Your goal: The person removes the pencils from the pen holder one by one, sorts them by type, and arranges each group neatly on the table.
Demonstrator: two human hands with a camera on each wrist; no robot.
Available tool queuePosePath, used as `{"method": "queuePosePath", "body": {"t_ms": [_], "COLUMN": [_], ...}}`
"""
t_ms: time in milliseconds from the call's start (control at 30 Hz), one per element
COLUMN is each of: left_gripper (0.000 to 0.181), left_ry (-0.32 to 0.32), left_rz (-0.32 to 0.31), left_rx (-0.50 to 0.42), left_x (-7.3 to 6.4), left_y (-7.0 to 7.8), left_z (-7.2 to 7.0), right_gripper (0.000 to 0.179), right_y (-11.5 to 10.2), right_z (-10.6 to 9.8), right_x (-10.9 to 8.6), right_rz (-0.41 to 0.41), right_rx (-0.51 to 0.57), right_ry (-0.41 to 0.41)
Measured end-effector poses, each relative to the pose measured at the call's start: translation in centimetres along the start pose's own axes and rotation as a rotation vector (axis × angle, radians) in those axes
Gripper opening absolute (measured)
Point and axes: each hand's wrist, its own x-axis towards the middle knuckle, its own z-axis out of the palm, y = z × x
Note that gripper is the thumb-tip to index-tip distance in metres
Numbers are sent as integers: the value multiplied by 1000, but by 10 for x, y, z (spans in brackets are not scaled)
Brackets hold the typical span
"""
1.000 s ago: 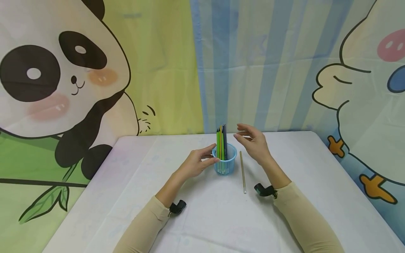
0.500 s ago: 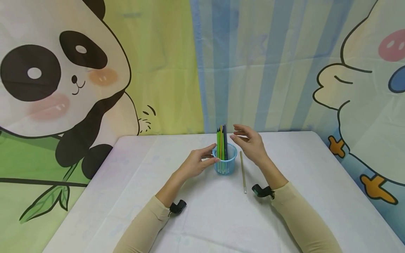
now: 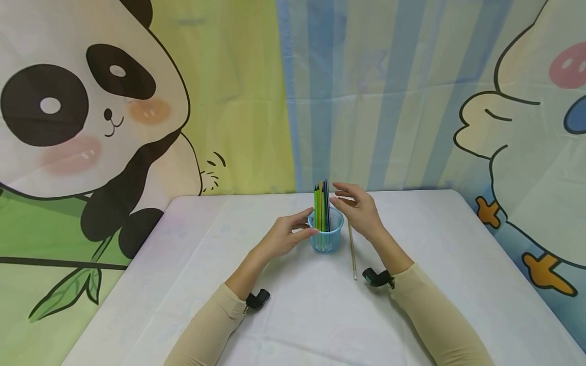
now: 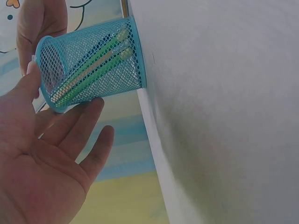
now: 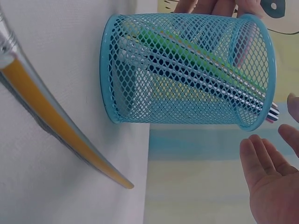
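A light-blue mesh pencil cup (image 3: pixel 326 244) stands upright on the table. Several green, yellow and dark pencils (image 3: pixel 321 203) lean together inside it and stick out above its rim. My left hand (image 3: pixel 284 235) holds the cup from the left; in the left wrist view its thumb lies at the rim and fingers touch the mesh side (image 4: pixel 100 70). Just right of the pencil tops is my right hand (image 3: pixel 360 209), fingers bent loosely and apart, nothing between them. In the right wrist view a small gap separates its fingertips from the pencil ends (image 5: pixel 272 113).
A yellow pencil (image 3: pixel 353 256) with a silvery near end lies on the white tablecloth (image 3: pixel 311 315), right of the cup. A printed cloth backdrop (image 3: pixel 238 101) hangs right behind the table's far edge. Small black cameras (image 3: pixel 258 299) are strapped to both wrists.
My right hand has drifted left and slightly down toward the pencil tops and now covers the far end of the loose pencil. My left hand and the cup stay put.
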Motion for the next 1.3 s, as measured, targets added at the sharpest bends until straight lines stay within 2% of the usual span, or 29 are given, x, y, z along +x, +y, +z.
{"method": "queuePosePath", "body": {"t_ms": [233,700,1067,1300], "left_gripper": [74,73,75,75], "left_ry": [-5,-1,-4,3], "left_rz": [-10,16,24,28], "left_rx": [3,13,7,27], "left_x": [0,1,0,0], "left_y": [0,-2,-1,-2], "left_z": [0,0,1,1], "right_gripper": [45,43,33,34], "right_y": [3,8,7,37], "right_z": [3,9,13,22], "right_x": [0,-1,-1,6], "right_rz": [-20,-43,-94,-89], "right_rx": [7,9,6,-16], "right_ry": [-16,-19,27,8]}}
